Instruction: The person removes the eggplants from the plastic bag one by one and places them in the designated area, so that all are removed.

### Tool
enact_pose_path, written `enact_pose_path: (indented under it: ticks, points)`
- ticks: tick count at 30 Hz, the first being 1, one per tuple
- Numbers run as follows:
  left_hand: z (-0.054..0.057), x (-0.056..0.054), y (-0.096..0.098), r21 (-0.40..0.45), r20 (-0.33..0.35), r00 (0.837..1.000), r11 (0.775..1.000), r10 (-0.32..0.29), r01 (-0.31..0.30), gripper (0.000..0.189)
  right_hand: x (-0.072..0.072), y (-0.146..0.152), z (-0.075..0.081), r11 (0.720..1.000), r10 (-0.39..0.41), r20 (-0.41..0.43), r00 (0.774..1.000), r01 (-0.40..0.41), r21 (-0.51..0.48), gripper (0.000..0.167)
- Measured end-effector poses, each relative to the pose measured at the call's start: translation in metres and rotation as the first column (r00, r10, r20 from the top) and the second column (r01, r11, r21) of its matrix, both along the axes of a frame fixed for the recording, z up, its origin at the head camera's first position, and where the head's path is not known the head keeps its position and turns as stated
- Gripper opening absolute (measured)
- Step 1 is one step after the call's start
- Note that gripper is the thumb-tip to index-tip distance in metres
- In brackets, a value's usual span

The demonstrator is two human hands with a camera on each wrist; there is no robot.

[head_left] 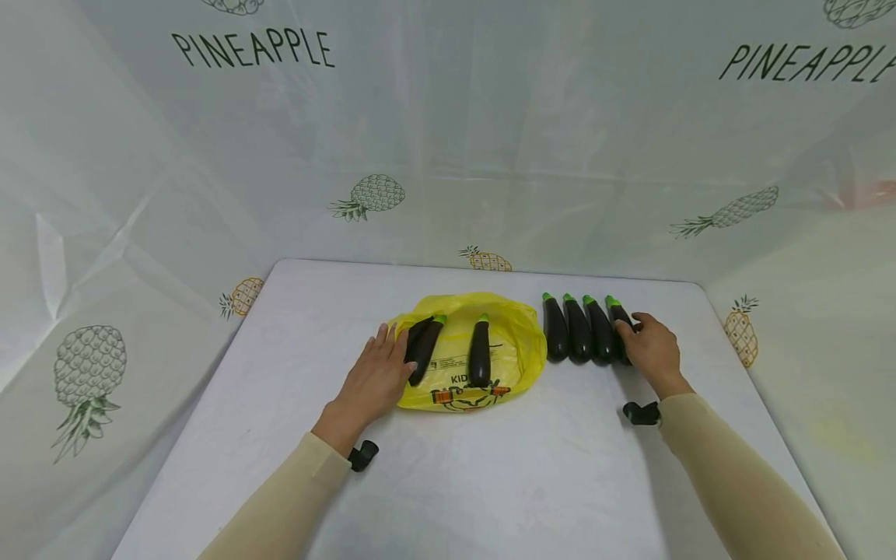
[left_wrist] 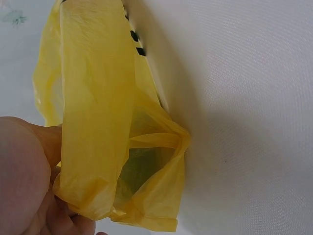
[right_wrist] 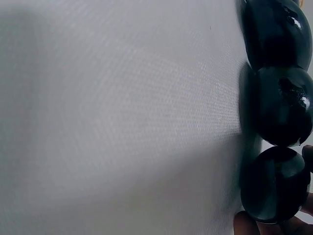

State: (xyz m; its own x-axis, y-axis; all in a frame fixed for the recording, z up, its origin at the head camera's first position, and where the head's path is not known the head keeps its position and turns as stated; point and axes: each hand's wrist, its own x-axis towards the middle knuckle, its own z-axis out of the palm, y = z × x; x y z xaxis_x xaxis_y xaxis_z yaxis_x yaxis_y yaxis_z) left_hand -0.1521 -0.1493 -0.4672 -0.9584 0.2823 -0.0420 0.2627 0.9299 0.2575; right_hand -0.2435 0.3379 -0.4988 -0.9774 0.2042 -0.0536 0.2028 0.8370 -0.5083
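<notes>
Right hand [head_left: 651, 350] — grip closed round the end eggplant [right_wrist: 275, 185], rightmost of 4 side by side on the worktop [head_left: 504, 482]. Long axis runs near-to-far, green stem [head_left: 612, 301] at the far end, slight lean left. Yellow bag [head_left: 521, 350] lies left of that grip, past the other 3 row eggplants [head_left: 579, 332]; 3 loose eggplants [head_left: 479, 358] lie on the bag's plastic. Left hand [head_left: 373, 381] is nearer the bag — fingers out straight, resting on its left edge
</notes>
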Motion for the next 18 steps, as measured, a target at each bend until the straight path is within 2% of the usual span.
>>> enact_pose_path:
  ticks: [9, 18]
  points:
    - [0.001, 0.0, 0.001, 0.003, 0.001, 1.0, 1.0, 0.004, -0.004, 0.066, 0.0, -0.003, 0.002, 0.999, -0.034, -0.029, 0.999, 0.034, -0.015, 0.073]
    - [0.002, -0.002, 0.001, -0.003, 0.004, 1.0, 1.0, 0.008, -0.008, 0.066, -0.001, -0.01, 0.005, 0.997, -0.078, -0.115, 0.99, 0.076, -0.019, 0.067]
